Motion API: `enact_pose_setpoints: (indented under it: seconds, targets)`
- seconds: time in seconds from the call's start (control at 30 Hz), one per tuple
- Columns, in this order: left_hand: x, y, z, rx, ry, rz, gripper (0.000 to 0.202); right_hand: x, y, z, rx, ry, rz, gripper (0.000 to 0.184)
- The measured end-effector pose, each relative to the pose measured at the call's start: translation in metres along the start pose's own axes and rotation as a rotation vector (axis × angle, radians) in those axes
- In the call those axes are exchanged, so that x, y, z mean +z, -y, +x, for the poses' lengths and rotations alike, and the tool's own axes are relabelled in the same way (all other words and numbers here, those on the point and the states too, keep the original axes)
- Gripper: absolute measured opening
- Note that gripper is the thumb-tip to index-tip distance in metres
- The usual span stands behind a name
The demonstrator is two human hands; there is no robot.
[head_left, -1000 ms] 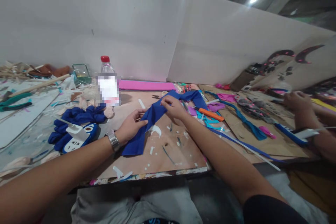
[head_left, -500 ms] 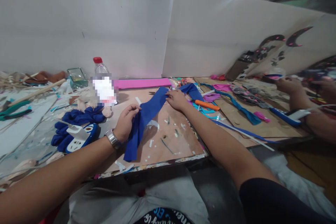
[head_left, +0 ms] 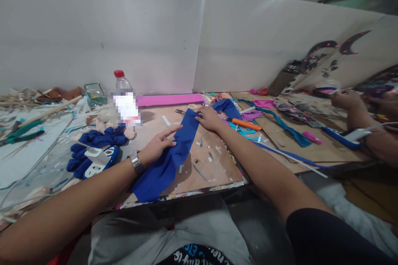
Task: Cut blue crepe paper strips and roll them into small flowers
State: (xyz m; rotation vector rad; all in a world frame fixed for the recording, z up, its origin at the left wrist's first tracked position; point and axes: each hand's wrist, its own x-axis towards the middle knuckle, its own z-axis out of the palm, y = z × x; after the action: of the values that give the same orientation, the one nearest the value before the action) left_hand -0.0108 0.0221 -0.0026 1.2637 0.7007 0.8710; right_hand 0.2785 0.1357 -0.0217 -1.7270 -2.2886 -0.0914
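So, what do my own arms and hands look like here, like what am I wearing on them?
Your left hand is ungloved, with a silvery metal-link band at the wrist. Your right hand is ungloved too; a black sleeve shows farther up that arm.

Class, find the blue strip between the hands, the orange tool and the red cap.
Blue strip (head_left: 178,153), head view: its middle.
Orange tool (head_left: 246,124), head view: its body.
Red cap (head_left: 118,73), head view: its side.
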Motion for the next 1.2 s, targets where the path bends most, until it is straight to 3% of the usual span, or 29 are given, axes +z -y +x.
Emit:
enact_pose_setpoints:
  seconds: [0.1,0.17,0.27,0.37,0.5,0.67,0.93,1.07,1.2]
  targets:
    - [-0.004,-0.001,-0.001,0.119,-0.113,0.083,0.035,-0.004,0.004,-0.004,-0.049,-0.006,0.004,0.046]
    - [-0.006,-0.004,-0.002,0.259,-0.317,0.165,0.023,-0.005,0.006,-0.005,-0.078,0.004,0.002,0.046]
    - [-0.007,-0.010,-0.004,0.431,-0.600,0.230,0.021,-0.006,0.007,-0.006,-0.074,0.012,-0.012,0.045]
    - [-0.007,-0.012,-0.002,0.482,-0.690,0.251,0.017,-0.007,0.006,-0.005,0.009,-0.011,-0.045,0.051]
    - [-0.010,-0.004,0.004,0.461,-0.630,0.244,0.014,-0.007,0.004,-0.004,0.113,-0.047,-0.091,0.051]
    - [-0.013,0.000,0.005,0.413,-0.582,0.249,0.022,-0.004,0.003,-0.004,0.155,-0.063,-0.088,0.034]
    - [-0.008,0.011,0.003,0.171,-0.269,0.238,0.051,0.002,-0.003,-0.003,0.129,-0.150,0.072,0.018]
    - [-0.011,0.015,0.007,0.218,-0.330,0.249,0.056,-0.002,0.000,-0.004,0.134,-0.282,0.257,0.014]
    - [-0.013,0.015,0.010,0.266,-0.425,0.217,0.080,-0.008,0.003,-0.003,0.195,-0.459,0.534,0.015]
